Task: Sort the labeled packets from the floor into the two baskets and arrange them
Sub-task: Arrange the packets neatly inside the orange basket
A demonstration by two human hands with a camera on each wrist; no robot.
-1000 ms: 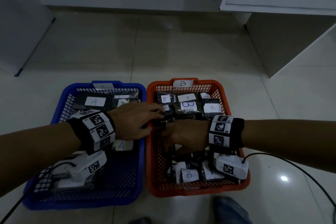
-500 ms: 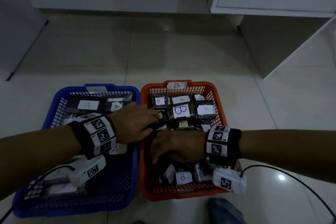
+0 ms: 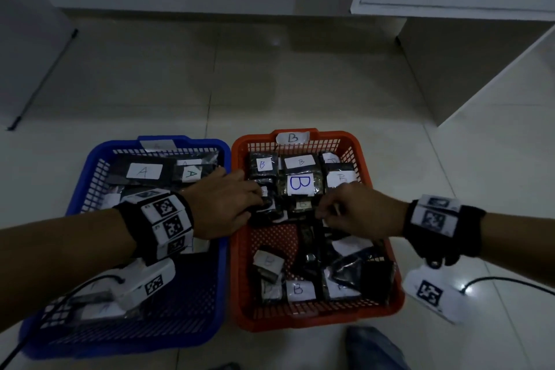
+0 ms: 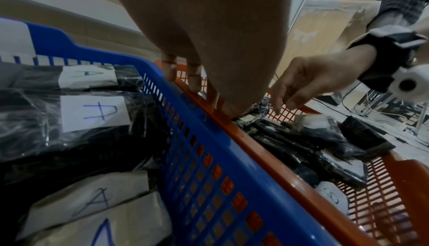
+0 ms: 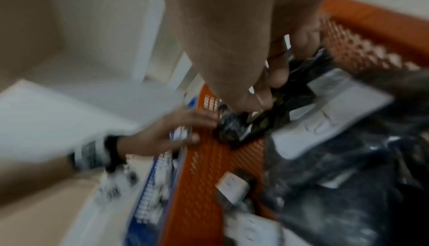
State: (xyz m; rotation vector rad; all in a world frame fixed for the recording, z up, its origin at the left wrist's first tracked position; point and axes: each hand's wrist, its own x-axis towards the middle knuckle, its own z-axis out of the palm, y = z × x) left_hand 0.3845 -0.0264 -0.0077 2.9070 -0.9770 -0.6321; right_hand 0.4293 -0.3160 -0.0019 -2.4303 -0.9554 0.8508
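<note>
Reaching across the blue plastic basket (image 3: 90,177), the left hand (image 3: 223,204) presses straight fingers on dark B-labelled packets (image 3: 300,185) in the orange plastic basket (image 3: 240,249); the right hand (image 3: 357,210) hovers, fingers loosely curled, whether holding anything unclear, its wrist view blurred.

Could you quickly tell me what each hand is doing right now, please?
Left hand: open, straight fingers resting on a packet in the orange basket.
Right hand: fingers curled, but what it holds cannot be told.
</note>
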